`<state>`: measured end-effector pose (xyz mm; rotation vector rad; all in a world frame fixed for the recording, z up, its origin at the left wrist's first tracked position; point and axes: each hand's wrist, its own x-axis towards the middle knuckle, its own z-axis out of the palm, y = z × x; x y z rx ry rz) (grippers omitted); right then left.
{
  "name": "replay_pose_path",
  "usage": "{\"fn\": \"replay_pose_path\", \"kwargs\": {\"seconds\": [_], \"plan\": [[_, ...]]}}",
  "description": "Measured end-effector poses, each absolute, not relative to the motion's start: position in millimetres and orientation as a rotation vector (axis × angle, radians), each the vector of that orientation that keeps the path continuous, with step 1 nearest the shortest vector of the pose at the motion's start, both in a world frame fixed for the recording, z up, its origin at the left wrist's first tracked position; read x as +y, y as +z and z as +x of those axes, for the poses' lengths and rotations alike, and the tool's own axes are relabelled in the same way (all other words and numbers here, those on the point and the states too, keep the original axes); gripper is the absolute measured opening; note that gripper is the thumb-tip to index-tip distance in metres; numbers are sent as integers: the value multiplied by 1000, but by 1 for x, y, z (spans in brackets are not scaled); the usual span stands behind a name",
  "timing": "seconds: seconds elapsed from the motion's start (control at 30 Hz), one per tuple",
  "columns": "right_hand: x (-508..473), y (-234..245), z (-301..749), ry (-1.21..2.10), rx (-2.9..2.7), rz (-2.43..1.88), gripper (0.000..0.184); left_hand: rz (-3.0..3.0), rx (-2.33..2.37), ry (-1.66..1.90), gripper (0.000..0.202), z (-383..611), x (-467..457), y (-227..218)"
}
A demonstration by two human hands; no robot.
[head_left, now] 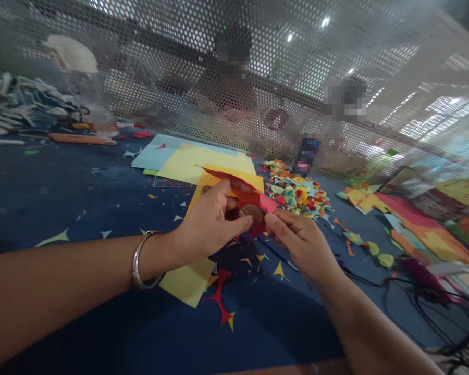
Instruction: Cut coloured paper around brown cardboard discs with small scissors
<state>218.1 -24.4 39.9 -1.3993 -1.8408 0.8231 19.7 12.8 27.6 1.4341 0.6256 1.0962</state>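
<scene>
Red paper (269, 204) is held up off the table between my two hands. My left hand (214, 216) is closed on it, with the thumb pressing a round brownish disc (252, 211) against the paper. At the paper's right edge my right hand (297, 237) is closed in a pinch; a small dark spot shows by its fingertips, too small to name. Yellow-orange paper (198, 195) lies beneath the left hand. Below the hands are a pale yellow sheet (187, 284) and a red offcut (219, 299) with curved-in edges.
Small folded paper pieces (300, 195) are heaped behind my right hand. Blue and yellow sheets (207, 161) lie at the back, near a perforated metal screen (160, 99). A bottle (88, 88) and white-blue scraps (27, 104) stand left. Black cables (410, 297) tangle at right.
</scene>
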Motion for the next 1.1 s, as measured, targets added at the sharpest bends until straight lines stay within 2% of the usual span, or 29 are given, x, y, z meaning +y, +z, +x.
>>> {"fn": "replay_pose_path", "kwargs": {"seconds": [0.73,0.97,1.1], "plan": [[-24,43,215,767,-1903,-1400,47,1650,631,1090,33,17,13,25],[-24,44,217,775,-1909,-1412,48,1735,615,1117,43,15,14,27],[-23,39,218,855,-1864,-1419,48,1704,584,1101,40,16,14,26]]}}
